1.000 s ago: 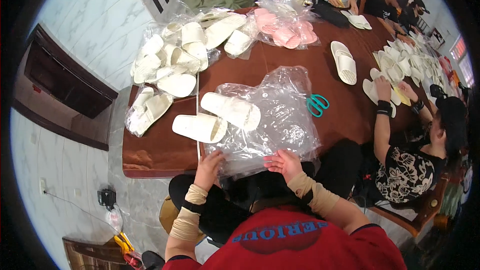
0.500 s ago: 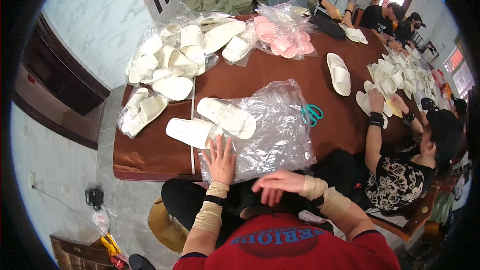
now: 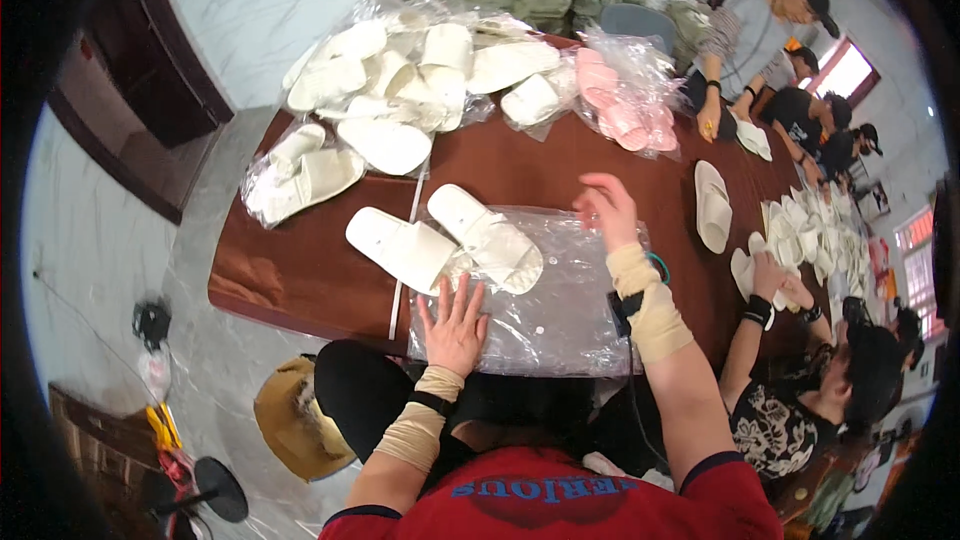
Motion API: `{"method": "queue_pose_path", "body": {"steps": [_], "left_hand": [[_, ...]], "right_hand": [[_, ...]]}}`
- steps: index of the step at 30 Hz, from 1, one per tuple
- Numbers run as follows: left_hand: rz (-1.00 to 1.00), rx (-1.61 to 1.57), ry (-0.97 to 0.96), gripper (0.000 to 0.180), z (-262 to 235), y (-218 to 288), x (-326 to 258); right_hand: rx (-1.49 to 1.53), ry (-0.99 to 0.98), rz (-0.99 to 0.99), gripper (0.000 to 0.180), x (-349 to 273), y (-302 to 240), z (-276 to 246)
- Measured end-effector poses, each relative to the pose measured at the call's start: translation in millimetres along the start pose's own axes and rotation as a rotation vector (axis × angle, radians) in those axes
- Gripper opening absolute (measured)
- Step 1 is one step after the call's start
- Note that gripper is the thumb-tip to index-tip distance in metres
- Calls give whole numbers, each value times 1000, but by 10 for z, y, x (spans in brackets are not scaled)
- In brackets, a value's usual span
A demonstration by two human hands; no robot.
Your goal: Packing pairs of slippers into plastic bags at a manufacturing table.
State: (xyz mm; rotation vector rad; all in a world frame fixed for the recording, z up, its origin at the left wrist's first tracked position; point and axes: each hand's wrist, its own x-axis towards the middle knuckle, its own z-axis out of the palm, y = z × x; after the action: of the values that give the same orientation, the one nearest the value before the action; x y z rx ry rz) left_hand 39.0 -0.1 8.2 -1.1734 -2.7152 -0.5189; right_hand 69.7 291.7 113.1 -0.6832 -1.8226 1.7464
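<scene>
A pair of white slippers, the left one (image 3: 398, 245) and the right one (image 3: 485, 235), lies side by side on the brown table in front of me. Their near ends rest at the far left part of a flat, clear plastic bag (image 3: 560, 325). My left hand (image 3: 456, 328) is spread flat on the bag, fingertips close to the slippers. Over the bag's far right corner is my right hand (image 3: 610, 210), its fingers bent and apart, with nothing visible in them. A teal cord (image 3: 658, 265) shows partly behind my right wrist.
Bagged white slippers (image 3: 385, 145) are heaped at the back left, with bagged pink slippers (image 3: 625, 120) beside them. A single white slipper (image 3: 712, 205) lies to the right. A co-worker's hands (image 3: 775, 280) handle slippers farther right. A cardboard box (image 3: 285, 425) stands on the floor.
My right hand has moved from near my body out over the bag's far right corner. The bag lies flatter, its far edge lower. My left hand stays spread on it.
</scene>
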Motion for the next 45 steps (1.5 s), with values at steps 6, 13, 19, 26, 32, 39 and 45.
{"method": "queue_pose_path", "body": {"steps": [6,13,19,26,32,39,45], "left_hand": [[14,-69,0,56,21,70,47],[-22,-112,0,50,51,-71,-66],[-3,-134,9,50,56,-54,-21],[13,-75,32,51,117,28,-8],[-15,-55,-47,49,54,-20,-58],[23,-14,3,56,52,29,27],[-9,25,-18,54,56,-43,-36]], "right_hand": [[-1465,-851,-468,17,445,26,1172],[-1484,-1193,-75,26,395,-312,1546],[-1207,-707,-693,28,311,-88,1808],[-1465,-923,-884,25,333,108,1793],[-1589,-520,-776,22,649,-589,988],[-1810,55,-425,27,962,-1043,-1067],[-1127,141,-631,13,-351,-463,-515]]}}
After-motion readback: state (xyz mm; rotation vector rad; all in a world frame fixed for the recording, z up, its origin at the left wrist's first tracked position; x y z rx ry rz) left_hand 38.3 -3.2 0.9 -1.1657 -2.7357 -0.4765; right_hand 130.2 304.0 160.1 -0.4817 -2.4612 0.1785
